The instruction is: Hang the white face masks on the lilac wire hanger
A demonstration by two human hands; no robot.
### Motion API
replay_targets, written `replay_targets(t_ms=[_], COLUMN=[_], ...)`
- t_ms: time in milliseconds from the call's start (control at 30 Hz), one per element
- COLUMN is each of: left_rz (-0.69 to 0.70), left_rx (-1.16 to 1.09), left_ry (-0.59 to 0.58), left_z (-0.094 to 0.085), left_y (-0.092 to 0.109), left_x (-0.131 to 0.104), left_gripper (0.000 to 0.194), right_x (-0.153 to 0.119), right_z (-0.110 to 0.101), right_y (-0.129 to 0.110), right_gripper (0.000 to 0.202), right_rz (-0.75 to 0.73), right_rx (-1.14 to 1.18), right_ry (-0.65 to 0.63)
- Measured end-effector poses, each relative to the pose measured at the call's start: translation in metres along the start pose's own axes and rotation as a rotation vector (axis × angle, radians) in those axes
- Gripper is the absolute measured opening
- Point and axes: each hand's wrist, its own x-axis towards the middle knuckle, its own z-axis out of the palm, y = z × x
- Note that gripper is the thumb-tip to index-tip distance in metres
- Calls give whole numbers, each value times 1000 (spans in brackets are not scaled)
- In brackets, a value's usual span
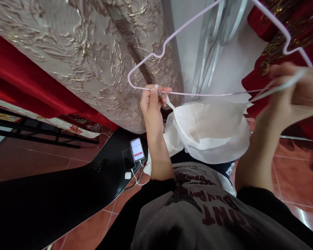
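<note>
A pale pink wire hanger (198, 94) spans the upper right, its lower bar running level between my hands. My left hand (153, 100) pinches that bar near its left corner, together with a white strap of a garment. From the bar hangs a white cloth garment (214, 128), in front of my lap. My right hand (297, 90), blurred by motion, has a white strap (279, 87) stretched across its fingers near the right end of the bar. The hanger's hook is out of view.
A black bench (67, 187) at the lower left bears a lit phone (137, 149), a dark phone (128, 158) and a small white case (128, 175) with white cables. Patterned beige fabric (94, 62) hangs ahead; red fabric (23, 76) is left, more red fabric right.
</note>
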Motion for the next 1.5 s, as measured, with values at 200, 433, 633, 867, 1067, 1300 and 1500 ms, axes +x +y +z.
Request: replay_targets(t_ms=[200, 433, 633, 867, 1067, 1300, 1500], left_rz=[-24, 413, 620, 296, 122, 50, -11], left_rx=[115, 185, 263, 589, 574, 155, -60], left_ry=[-17, 361, -113, -350, -416, 103, 106], left_z=[-12, -58, -59, -16, 14, -11, 14], left_y=[-1, -3, 5, 61, 78, 5, -30], left_x=[0, 23, 61, 73, 78, 57, 6], left_gripper=[13, 27, 45, 18, 36, 25, 27], right_x=[-26, -40, -40, -43, -39, -41, -46], right_z=[18, 8, 4, 5, 3, 4, 9], right_y=[-17, -11, -17, -22, -24, -22, -28], right_gripper=[37, 43, 44, 43, 49, 46, 43], right_rz=[165, 114, 79, 106, 155, 162, 135], right_rx=[-156, -256, -207, -225, -274, -248, -238], right_ry=[-907, -843, -836, -835, -855, -876, -851])
